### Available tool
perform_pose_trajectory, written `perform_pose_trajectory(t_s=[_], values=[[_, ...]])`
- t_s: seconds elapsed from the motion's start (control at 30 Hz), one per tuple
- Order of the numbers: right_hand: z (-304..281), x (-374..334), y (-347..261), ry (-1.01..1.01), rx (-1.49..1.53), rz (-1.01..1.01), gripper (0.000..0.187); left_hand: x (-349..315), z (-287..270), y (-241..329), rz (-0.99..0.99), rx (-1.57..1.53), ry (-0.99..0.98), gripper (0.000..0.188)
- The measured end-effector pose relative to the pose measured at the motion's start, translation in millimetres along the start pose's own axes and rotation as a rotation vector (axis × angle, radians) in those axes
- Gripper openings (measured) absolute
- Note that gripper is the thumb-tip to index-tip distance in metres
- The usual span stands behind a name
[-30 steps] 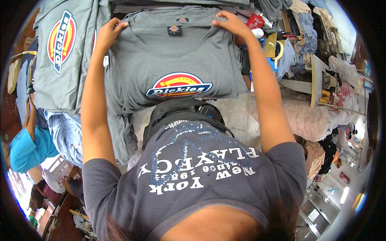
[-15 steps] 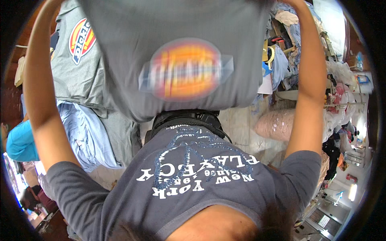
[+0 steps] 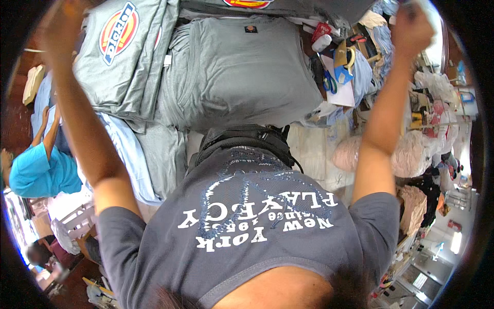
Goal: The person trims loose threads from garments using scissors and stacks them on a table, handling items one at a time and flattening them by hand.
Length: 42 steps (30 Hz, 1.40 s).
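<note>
My left hand is raised at the upper left beside a stack of grey T-shirts with a bright oval print; its fingers are smeared by motion. At the upper right my right hand is raised with the fingers curled closed; whether cloth is in them is hidden. Between the hands, at the top edge, a dark grey T-shirt shows in part, with the lower rim of an oval print. A grey T-shirt pile with a small dark neck label lies in front of me.
To the right are blue-handled scissors, a white bottle, a tape roll and a pink wrapped bundle. Light blue cloth hangs at the left. A person in a turquoise shirt is at the far left.
The dark grey T-shirt that hung before me has swung up and away, uncovering the grey pile. My hands have come lower in view and farther apart.
</note>
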State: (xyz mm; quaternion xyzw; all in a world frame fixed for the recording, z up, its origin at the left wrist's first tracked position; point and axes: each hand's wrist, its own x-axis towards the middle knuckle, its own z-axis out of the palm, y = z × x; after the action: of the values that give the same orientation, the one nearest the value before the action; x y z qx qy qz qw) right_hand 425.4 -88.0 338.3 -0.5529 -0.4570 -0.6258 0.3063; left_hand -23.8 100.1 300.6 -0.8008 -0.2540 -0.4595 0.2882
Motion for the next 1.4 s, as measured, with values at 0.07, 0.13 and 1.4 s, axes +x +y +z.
perform_pose_trajectory(t_s=[0.07,0.13,1.4], values=[[-11.5,-132.6,13.2,-0.337,0.309,-0.123,0.031,-80.5,29.6,78.4,-0.349,-0.339,-0.266,0.03],[-43.6,-218.7,-23.2,-0.632,0.511,-0.013,0.033,-136.9,32.7,139.2,-0.312,-0.606,-0.383,0.026],[-194.5,-369.1,-68.8,-1.038,0.957,2.094,0.015,-268.0,-5.4,186.9,-1.737,-0.974,-1.072,0.02]])
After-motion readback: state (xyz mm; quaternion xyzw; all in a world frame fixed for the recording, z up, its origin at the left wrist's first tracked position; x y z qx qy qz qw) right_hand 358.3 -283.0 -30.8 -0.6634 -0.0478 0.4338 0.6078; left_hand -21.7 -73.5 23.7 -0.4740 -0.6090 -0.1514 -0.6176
